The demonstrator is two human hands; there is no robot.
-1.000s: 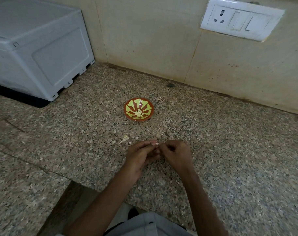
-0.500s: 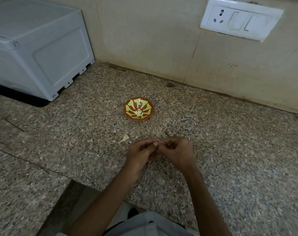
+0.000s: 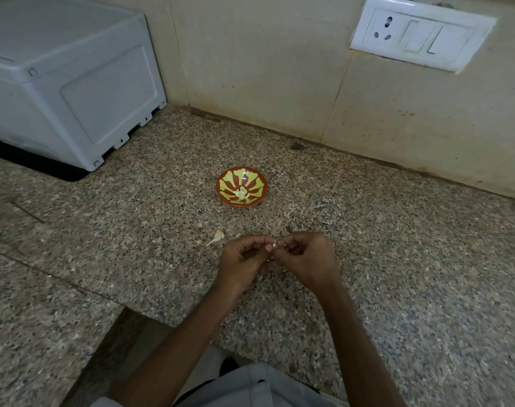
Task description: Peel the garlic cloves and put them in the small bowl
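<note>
Cloves of peeled garlic are heaped at the centre of the small bowl, a red one patterned in yellow-green, which is set on the speckled granite worktop. Nearer the person, the left hand and the right hand are brought together just above the worktop, fingers curled, and a small pale garlic clove is pinched between their fingertips. A scrap of garlic skin is seen beside the left hand. A white appliance is placed at the far left, and a switch plate is fixed to the wall.
</note>
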